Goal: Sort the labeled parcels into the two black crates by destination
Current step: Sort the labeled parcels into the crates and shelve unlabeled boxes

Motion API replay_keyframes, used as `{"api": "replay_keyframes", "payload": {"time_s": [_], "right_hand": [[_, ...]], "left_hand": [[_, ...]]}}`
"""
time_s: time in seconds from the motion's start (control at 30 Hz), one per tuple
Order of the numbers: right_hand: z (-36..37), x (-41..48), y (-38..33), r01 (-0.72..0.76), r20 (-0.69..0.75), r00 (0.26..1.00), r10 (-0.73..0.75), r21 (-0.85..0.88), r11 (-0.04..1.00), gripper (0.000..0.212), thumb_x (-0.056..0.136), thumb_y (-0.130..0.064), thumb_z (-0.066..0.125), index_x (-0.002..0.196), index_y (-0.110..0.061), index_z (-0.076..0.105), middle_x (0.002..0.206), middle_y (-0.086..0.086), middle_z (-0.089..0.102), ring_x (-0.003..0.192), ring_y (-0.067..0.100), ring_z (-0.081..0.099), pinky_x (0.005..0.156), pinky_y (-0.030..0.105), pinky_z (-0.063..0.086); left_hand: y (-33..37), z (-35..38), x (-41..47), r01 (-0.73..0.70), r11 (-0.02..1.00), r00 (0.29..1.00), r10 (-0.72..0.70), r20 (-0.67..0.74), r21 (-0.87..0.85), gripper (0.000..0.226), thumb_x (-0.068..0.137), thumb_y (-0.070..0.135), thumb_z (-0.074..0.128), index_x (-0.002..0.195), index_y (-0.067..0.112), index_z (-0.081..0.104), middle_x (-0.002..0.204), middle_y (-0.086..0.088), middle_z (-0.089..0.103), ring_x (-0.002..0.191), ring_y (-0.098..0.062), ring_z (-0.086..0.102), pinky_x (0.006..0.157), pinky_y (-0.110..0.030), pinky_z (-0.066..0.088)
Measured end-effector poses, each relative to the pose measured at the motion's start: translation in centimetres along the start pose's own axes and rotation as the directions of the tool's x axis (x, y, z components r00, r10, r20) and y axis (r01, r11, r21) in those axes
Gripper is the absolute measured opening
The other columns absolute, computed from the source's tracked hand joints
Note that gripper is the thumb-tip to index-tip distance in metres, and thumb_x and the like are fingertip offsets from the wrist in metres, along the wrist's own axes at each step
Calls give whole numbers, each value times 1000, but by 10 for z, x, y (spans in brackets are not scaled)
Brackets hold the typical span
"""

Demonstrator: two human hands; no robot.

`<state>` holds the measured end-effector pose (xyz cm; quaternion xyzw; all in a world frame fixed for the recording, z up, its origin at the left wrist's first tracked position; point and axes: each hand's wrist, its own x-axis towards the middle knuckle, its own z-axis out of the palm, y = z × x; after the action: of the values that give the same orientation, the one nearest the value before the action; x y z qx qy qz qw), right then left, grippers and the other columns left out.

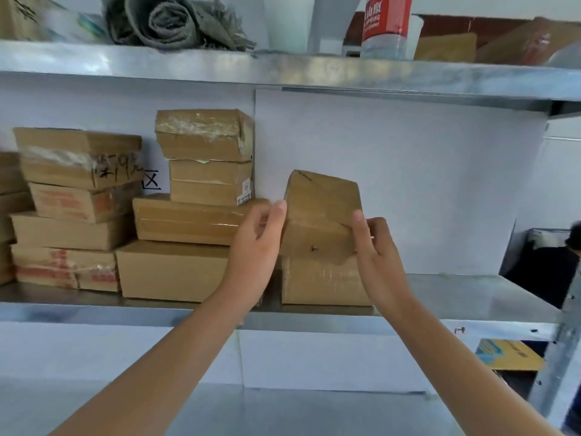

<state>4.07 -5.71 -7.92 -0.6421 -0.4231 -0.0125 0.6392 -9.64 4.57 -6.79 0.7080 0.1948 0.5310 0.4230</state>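
As you stood at the metal shelf, you had two hands on one parcel. Your left hand took its left edge, thumb pressed on the cardboard. Your right hand took the right edge, thumb across the front face. The fingers of both hands curled round behind the box, out of sight, so the parcel was clamped between them. It sat tilted, its lower corner down on or just above a second box that lay flat on the shelf; I couldn't tell whether they touched.

Count with me. One parcel was in your grip and one lay beneath it. Left of your hands a middle stack looked four high, though its second layer may have been two thin boxes. Further left, another stack was four high as well. More boxes were cut off at the left edge, so there was no counting those.

The black writing on the top box of the far stack was too blurred to read, and the cartons half hid a handwritten character on the white back panel. On the shelf above sat one rolled grey cloth and one red-labelled bottle, both cropped at the top. Down at the lower right, one blue-and-yellow box showed only in part.
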Motion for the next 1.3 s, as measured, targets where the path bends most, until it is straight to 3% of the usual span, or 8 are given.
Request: {"api": "replay_keyframes", "payload": {"time_s": [0.17,0.27,0.4,0.7,0.87,0.97,1.13,1.3], "right_hand": [[19,-33,-18,14,35,999,-14,-10,1000,34,89,-59,56,98,-26,56,95,-12,64,89,-1,61,75,19,46],[40,-61,-37,-11,139,990,3,56,998,31,93,-49,59,110,-22,56,101,-14,62,82,-12,58,62,0,41],[93,-105,-50,-64,326,945,22,119,991,47,92,-42,63,131,-22,44,118,-9,58,97,-4,57,66,2,45],[225,-232,-70,-55,681,732,-14,79,995,45,83,-32,77,114,-24,46,111,-4,57,101,9,57,73,17,47],[276,-290,-102,-367,838,541,73,157,917,60,78,-63,54,114,-15,51,108,-1,62,91,10,66,68,20,57],[307,-309,-113,-440,846,525,99,169,882,57,90,-61,44,108,-8,57,95,-2,67,73,10,68,57,15,55],[352,-329,-121,-525,889,450,90,181,832,33,95,-43,58,95,-11,66,80,-4,74,67,11,73,58,22,58],[400,-327,-125,-535,950,308,-49,216,817,17,94,-27,65,108,-19,69,103,3,74,83,14,74,72,27,61]], "left_hand": [[2,-39,-36,37,999,990,-34,-135,15,26,91,46,61,84,21,58,78,15,61,70,10,55,62,-2,39],[1,-82,-58,68,997,983,-62,-171,26,27,88,46,66,85,20,61,79,14,65,74,7,60,65,-4,42],[-3,-149,-100,116,993,979,-111,-172,17,25,85,37,72,104,22,66,96,15,71,91,4,66,77,-13,53],[-17,-316,-237,334,911,877,-207,-433,242,19,85,21,75,99,30,68,101,10,65,90,-5,63,74,-7,46],[-11,-376,-310,435,887,776,-282,-564,155,26,82,1,74,106,11,69,99,2,70,88,-3,67,72,-9,49],[-11,-405,-336,508,848,712,-315,-628,151,26,84,4,74,107,13,67,101,1,71,96,-9,66,73,-10,51],[-9,-446,-353,602,768,651,-314,-692,218,19,88,18,71,105,26,68,95,11,72,86,-2,67,67,-11,51],[-20,-478,-347,591,803,565,-340,-752,80,33,97,41,50,110,17,69,102,4,75,96,-10,71,89,-25,53]]}}
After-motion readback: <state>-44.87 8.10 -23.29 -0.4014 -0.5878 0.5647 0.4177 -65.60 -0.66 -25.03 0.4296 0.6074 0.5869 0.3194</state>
